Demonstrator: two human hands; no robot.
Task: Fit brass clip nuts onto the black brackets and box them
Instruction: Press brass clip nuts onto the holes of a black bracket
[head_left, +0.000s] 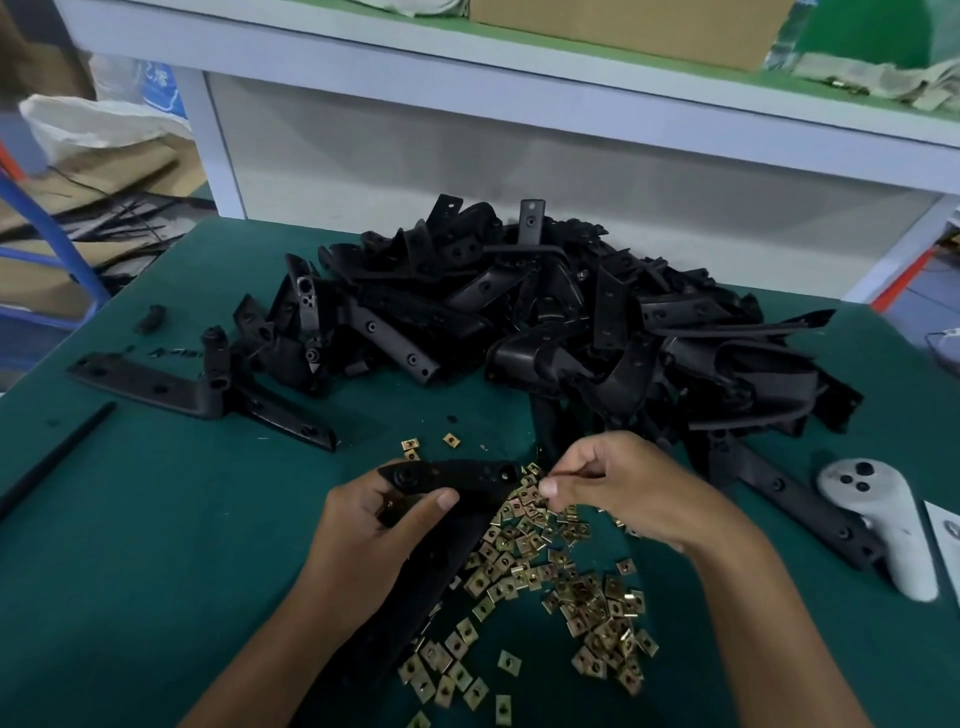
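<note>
The bracket pile (545, 322) sits far on the table (156, 519). The held bracket (447, 480), near centre, looks stiff and light; its long axis runs from far, at the nuts, toward the near left. The left hand (374, 525) grips its upper end, thumb curled over. Loose nuts (545, 571) look small, light, best pinched by the edges; the right hand (623, 488) pinches one nut (543, 480) between fingertips.
</note>
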